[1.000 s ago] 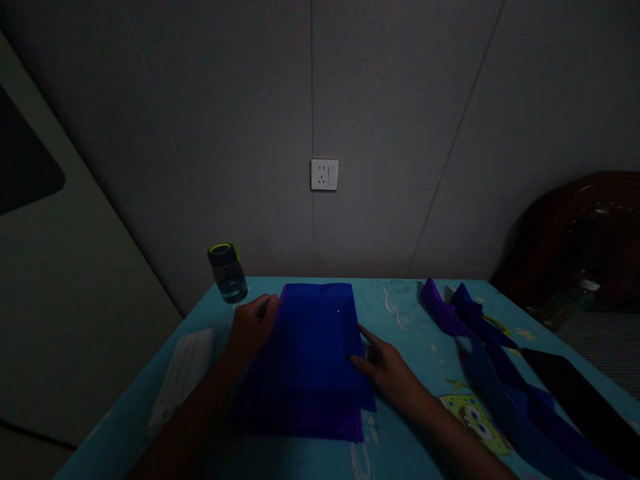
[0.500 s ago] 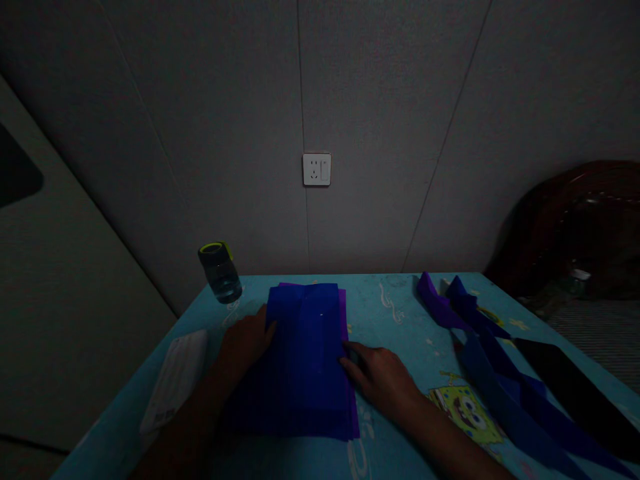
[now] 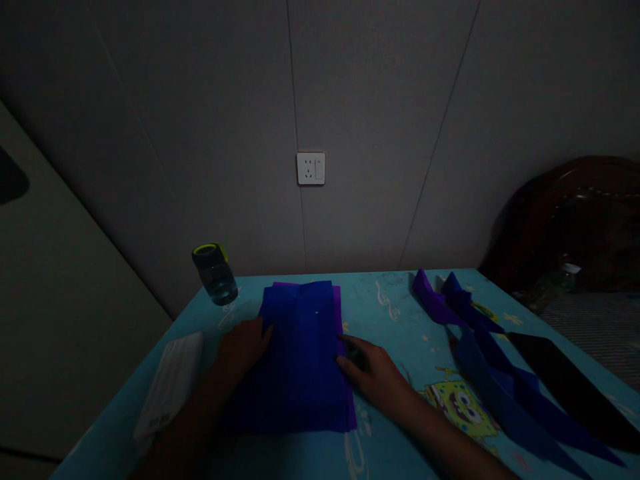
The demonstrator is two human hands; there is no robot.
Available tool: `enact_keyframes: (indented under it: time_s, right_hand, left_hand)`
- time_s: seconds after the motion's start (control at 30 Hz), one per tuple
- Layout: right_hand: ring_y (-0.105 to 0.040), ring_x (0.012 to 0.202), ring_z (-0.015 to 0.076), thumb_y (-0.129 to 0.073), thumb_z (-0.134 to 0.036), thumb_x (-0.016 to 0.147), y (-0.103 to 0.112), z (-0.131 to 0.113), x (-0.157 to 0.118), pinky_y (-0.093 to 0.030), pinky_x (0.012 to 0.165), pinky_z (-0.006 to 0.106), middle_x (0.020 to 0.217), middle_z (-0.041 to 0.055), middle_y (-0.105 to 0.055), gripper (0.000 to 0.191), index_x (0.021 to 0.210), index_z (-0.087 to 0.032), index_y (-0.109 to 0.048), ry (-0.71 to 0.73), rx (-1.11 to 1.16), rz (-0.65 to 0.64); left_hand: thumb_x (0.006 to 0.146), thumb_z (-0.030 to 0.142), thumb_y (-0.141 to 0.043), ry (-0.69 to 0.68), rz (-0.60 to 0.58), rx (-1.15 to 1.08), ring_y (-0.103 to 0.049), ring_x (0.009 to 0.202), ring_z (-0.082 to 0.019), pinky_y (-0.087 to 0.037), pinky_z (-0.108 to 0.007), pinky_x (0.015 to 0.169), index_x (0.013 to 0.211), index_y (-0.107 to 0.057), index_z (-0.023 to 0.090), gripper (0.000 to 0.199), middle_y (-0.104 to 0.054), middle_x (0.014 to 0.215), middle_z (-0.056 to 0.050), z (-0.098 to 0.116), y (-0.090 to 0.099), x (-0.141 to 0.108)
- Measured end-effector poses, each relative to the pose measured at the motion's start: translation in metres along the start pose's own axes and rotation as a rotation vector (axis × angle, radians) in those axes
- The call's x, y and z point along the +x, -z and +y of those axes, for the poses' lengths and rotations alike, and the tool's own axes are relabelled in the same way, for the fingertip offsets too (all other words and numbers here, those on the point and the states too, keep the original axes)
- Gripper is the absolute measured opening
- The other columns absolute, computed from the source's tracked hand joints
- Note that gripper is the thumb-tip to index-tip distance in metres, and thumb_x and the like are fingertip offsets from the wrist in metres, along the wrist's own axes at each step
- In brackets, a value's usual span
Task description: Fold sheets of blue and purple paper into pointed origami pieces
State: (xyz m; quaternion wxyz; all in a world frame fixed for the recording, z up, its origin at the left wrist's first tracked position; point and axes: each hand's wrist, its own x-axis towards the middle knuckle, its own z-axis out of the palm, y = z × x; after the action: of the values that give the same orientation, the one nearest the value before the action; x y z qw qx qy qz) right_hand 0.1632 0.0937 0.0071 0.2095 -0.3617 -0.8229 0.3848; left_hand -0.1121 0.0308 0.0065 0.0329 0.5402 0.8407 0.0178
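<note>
A creased sheet of blue paper [image 3: 300, 353] lies on a stack with purple paper [image 3: 338, 310] showing at its top and right edges. My left hand [image 3: 245, 347] grips the blue sheet's left edge, thumb on top and the other fingers mostly hidden. At the right edge, my right hand [image 3: 370, 370] has thumb and forefinger curved against the sheet. Its other fingers are tucked under and hard to see. The sheet bows slightly between both hands.
Folded paper boats stand at right: a purple one [image 3: 433, 300], a dark blue one [image 3: 465, 307] and a large blue one [image 3: 500, 380]. Beside them lies a flat black object [image 3: 570, 383]. A water bottle [image 3: 216, 275] and a white packet [image 3: 170, 380] are at left on the patterned tablecloth [image 3: 390, 320].
The view has shifted slightly, so most things sit a little further left. The blue sheet's top edge looks more wavy. Both hands keep their places at its sides.
</note>
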Motion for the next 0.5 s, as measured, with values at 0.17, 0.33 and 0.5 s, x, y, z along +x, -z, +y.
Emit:
enact_keyframes:
  time_s: [0.17, 0.33, 0.5]
  right_hand:
    - [-0.063, 0.078, 0.0191, -0.055, -0.02, 0.082, -0.006, 0.004, 0.004, -0.051, 0.076, 0.035, 0.107, 0.0118, -0.069, 0.047, 0.128, -0.012, -0.058, 0.058, 0.06, 0.042]
    - [-0.063, 0.08, 0.0174, -0.051, -0.01, 0.079, -0.003, 0.016, 0.01, -0.051, 0.081, 0.032, 0.11, 0.0094, -0.068, 0.052, 0.131, -0.016, -0.057, 0.072, 0.04, 0.136]
    - [-0.059, 0.111, 0.0226, -0.05, -0.012, 0.084, 0.013, 0.025, 0.014, -0.043, 0.101, 0.034, 0.121, 0.012, -0.064, 0.042, 0.125, -0.014, -0.061, 0.106, -0.239, 0.16]
  left_hand:
    - [0.094, 0.044, -0.034, 0.004, 0.0, 0.005, -0.069, 0.085, -0.031, -0.048, -0.037, 0.07, 0.099, -0.065, 0.013, 0.044, -0.072, 0.095, -0.02, 0.005, -0.006, 0.001]
    - [0.095, 0.045, -0.031, -0.054, 0.0, -0.041, -0.068, 0.097, -0.031, -0.049, -0.038, 0.079, 0.121, -0.058, 0.011, 0.05, -0.07, 0.107, -0.02, 0.011, -0.012, 0.003]
    - [0.096, 0.041, -0.034, -0.155, 0.051, -0.114, -0.061, 0.114, -0.029, -0.044, -0.039, 0.096, 0.138, -0.046, 0.012, 0.053, -0.061, 0.13, -0.018, 0.019, -0.014, 0.002]
